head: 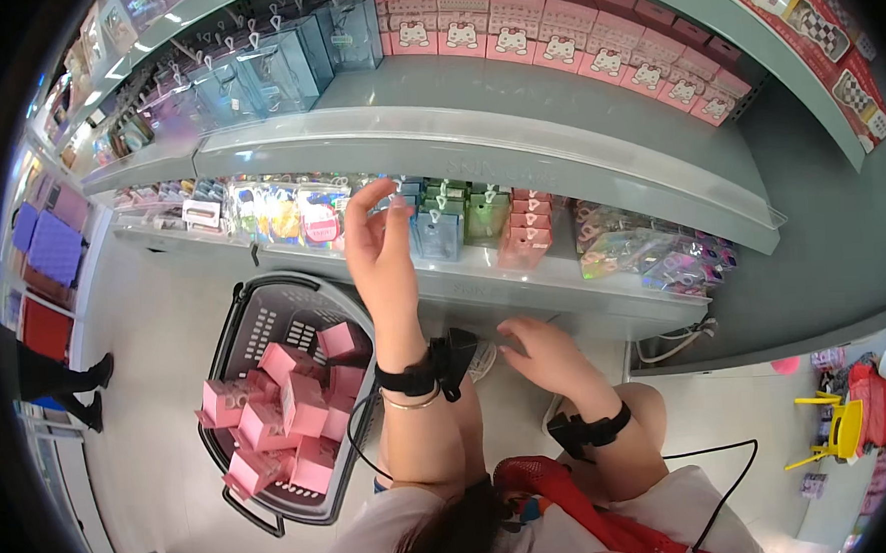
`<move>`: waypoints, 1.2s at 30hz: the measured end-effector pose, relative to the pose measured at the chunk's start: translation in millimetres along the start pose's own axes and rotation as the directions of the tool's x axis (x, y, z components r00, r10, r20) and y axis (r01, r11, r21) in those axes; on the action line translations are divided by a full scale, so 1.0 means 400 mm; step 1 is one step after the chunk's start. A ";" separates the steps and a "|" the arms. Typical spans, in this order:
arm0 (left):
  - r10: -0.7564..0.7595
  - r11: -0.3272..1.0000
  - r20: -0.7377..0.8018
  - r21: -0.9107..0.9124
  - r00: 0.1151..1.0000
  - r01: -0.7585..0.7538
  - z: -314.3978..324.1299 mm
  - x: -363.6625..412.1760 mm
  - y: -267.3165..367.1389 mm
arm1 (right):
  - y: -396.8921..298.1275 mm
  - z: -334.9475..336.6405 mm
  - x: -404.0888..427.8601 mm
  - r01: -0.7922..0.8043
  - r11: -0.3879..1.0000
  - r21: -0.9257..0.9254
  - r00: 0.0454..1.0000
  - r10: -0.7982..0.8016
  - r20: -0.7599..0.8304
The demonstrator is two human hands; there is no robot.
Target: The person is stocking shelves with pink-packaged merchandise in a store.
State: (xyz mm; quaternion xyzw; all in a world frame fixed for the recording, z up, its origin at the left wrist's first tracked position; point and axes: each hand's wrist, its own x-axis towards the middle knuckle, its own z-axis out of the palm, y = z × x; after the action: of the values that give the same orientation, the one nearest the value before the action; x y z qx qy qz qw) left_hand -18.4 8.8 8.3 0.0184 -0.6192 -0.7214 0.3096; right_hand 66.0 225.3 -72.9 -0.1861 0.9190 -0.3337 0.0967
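My left hand (382, 253) is raised in front of the lower shelf, its thumb and fingers apart and nothing visibly held. It is nearest to small blue hanging packs (438, 235), beside green packs (486, 218) and pink packs (525, 238). Lower and to the right, my right hand (541, 350) hovers before the shelf base with its fingers apart. A grey plastic shopping basket (253, 316) stands on the floor at my left, holding several pink boxes (267, 425). On the upper shelf (418, 86) stands a row of pink boxes with a cartoon face (511, 41).
Clear blue bags (281, 63) hang at the upper left. The upper shelf's front edge (481, 143) juts over the lower one. A person's dark-clothed legs (61, 383) are at the far left. A yellow chair (845, 428) and a white cable (676, 351) lie to the right.
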 end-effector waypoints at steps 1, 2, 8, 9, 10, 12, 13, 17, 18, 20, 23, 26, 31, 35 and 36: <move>-0.003 1.000 0.008 -0.015 1.000 0.003 -0.006 0.004 -0.003 | 0.005 -0.010 0.001 -0.049 0.998 0.037 0.999 0.050 -0.010; -0.031 0.999 -0.013 -0.012 0.999 0.031 -0.013 0.008 -0.001 | 0.010 -0.029 0.003 -0.057 0.998 0.028 0.998 0.057 -0.019; -0.086 0.988 -0.183 -0.145 0.979 0.060 -0.117 0.051 0.019 | -0.080 -0.167 0.022 0.089 0.963 0.256 0.919 0.020 -0.395; -0.112 0.981 -0.173 -0.173 0.978 0.082 -0.105 0.048 -0.002 | -0.079 -0.192 0.016 0.064 0.970 0.233 0.898 0.046 -0.439; -0.131 0.976 -0.220 -0.200 0.967 0.087 -0.127 0.059 0.022 | -0.114 -0.207 0.021 0.074 0.971 0.229 0.880 0.045 -0.473; -0.193 0.955 -0.283 -0.273 0.939 0.114 -0.147 0.067 0.035 | -0.154 -0.231 0.028 0.080 0.991 0.109 0.873 -0.017 -0.488; -0.205 0.949 -0.281 -0.290 0.937 0.121 -0.145 0.067 0.021 | -0.158 -0.244 0.033 0.075 0.997 -0.008 0.862 -0.069 -0.502; -0.245 0.933 -0.333 -0.337 0.911 0.127 -0.193 0.081 0.059 | -0.267 -0.324 0.088 0.123 0.946 -0.301 0.843 -0.260 -0.472; -0.262 0.921 -0.334 -0.367 0.905 0.132 -0.202 0.083 0.053 | -0.276 -0.338 0.115 0.146 0.941 -0.304 0.842 -0.280 -0.462; -0.280 0.910 -0.342 -0.393 0.897 0.135 -0.223 0.086 0.048 | -0.302 -0.370 0.179 0.175 0.898 -0.404 0.835 -0.353 -0.422; -0.322 0.895 -0.340 -0.414 0.883 0.167 -0.219 0.091 0.047 | -0.322 -0.430 0.283 0.209 0.790 -0.577 0.810 -0.470 -0.351; -0.311 0.883 -0.323 -0.445 0.894 0.147 -0.186 0.094 0.038 | -0.306 -0.514 0.400 0.240 0.663 -0.709 0.784 -0.563 -0.260; -0.338 0.874 -0.334 -0.459 0.880 0.162 -0.207 0.089 0.063 | -0.267 -0.616 0.658 0.271 0.530 -0.804 0.733 -0.655 -0.184; -0.358 0.848 -0.292 -0.498 0.887 0.178 -0.163 0.091 0.044 | -0.186 -0.734 0.805 0.171 0.616 -0.769 0.761 -0.578 -0.294; -0.349 0.853 -0.287 -0.492 0.892 0.176 -0.166 0.091 0.045 | -0.188 -0.739 0.840 0.180 0.618 -0.765 0.761 -0.580 -0.290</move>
State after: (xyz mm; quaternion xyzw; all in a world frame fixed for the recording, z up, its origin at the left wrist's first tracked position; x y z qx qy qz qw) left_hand -12.9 -67.7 22.3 0.1656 -0.3563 -0.8652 0.3116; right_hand -308.7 206.1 182.4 -0.3111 0.9001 -0.0111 -0.3049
